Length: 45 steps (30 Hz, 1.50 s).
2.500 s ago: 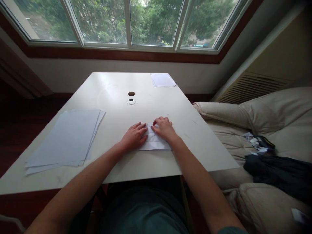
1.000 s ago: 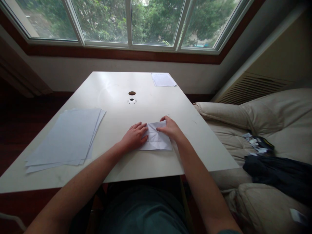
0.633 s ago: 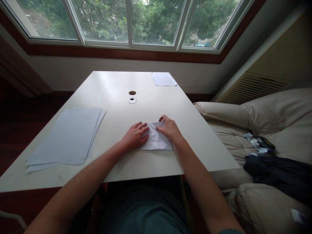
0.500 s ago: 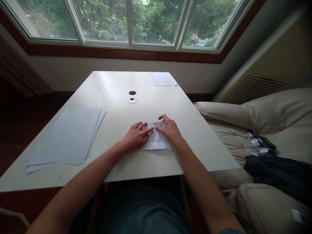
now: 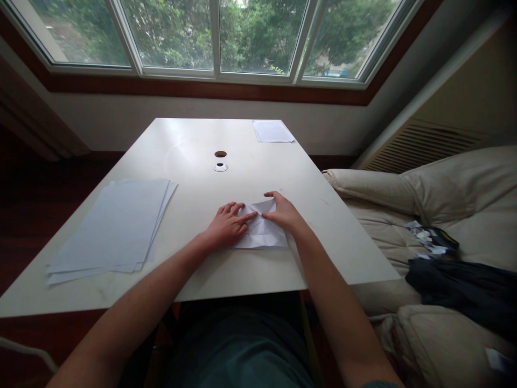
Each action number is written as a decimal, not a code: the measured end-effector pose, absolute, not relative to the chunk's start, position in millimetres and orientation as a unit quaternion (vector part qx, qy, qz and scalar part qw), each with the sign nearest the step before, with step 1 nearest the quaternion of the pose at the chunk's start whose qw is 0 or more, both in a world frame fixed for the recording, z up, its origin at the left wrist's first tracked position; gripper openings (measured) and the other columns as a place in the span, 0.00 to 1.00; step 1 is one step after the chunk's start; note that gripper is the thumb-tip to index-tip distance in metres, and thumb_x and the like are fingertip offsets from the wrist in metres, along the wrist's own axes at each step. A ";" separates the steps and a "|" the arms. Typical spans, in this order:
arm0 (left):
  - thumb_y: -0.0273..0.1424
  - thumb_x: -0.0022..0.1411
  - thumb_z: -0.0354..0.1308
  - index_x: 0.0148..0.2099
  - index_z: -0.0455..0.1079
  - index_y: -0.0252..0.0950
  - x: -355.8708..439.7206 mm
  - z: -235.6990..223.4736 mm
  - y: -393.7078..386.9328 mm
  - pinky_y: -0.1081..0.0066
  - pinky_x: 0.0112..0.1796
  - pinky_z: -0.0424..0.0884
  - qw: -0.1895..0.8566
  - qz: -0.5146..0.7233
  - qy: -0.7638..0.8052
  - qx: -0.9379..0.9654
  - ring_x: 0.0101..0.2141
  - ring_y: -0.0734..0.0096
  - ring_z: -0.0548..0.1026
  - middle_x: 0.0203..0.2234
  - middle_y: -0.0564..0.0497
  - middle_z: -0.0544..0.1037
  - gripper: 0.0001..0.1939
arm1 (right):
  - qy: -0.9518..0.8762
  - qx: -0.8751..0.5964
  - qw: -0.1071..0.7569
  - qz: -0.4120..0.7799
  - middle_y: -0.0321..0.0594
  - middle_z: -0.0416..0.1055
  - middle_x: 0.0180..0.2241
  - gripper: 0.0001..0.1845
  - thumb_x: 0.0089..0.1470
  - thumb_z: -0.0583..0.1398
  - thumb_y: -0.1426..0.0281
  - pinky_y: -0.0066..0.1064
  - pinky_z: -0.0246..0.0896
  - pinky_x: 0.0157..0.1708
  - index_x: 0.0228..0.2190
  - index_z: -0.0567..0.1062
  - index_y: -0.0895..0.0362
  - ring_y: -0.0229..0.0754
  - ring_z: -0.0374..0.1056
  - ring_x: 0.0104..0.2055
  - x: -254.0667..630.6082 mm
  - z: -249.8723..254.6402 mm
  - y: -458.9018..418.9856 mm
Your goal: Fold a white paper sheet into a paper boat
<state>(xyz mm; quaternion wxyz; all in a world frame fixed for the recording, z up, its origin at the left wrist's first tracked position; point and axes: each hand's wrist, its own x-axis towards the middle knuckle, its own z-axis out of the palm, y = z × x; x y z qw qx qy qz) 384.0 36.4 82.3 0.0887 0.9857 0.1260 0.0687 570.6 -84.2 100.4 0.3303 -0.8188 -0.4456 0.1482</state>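
A creased, partly folded sheet of white paper lies on the white table near its front edge. My left hand rests on the paper's left side, fingers stretched out, the index fingertip pressing near the middle of the sheet. My right hand lies on the paper's right side and pinches its raised far edge between thumb and fingers. Both forearms reach in from the bottom of the view.
A stack of white sheets lies on the table's left. A single sheet sits at the far right corner. A cable hole and its round cap are mid-table. A beige sofa with dark cloth stands right.
My right hand has drawn back from the paper's middle to its right side and lifted the far edge. My left index finger has slid right onto the middle of the sheet.
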 end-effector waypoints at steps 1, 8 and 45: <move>0.35 0.68 0.47 0.66 0.57 0.58 384.3 82.1 36.2 0.50 0.59 0.56 0.088 0.069 0.126 0.986 0.62 0.52 0.57 0.63 0.49 0.61 0.26 | -0.446 -0.821 0.326 0.144 0.40 0.74 0.41 0.35 0.40 0.65 0.71 0.29 0.62 0.37 0.53 0.69 0.55 0.42 0.69 0.37 570.1 99.7 -83.8; 0.35 0.68 0.47 0.65 0.60 0.56 385.9 83.2 34.1 0.48 0.58 0.57 0.087 0.069 0.128 0.986 0.62 0.49 0.57 0.62 0.47 0.60 0.25 | -0.458 -0.821 0.319 0.121 0.42 0.74 0.46 0.35 0.41 0.64 0.73 0.30 0.62 0.38 0.54 0.69 0.55 0.42 0.69 0.37 570.1 98.5 -82.1; 0.35 0.68 0.47 0.65 0.60 0.56 387.1 76.7 32.4 0.49 0.58 0.56 0.083 0.078 0.145 0.983 0.61 0.49 0.57 0.62 0.46 0.60 0.25 | -0.424 -0.795 0.408 0.146 0.38 0.78 0.35 0.34 0.43 0.61 0.75 0.26 0.62 0.30 0.55 0.67 0.54 0.39 0.71 0.31 561.6 84.5 -97.5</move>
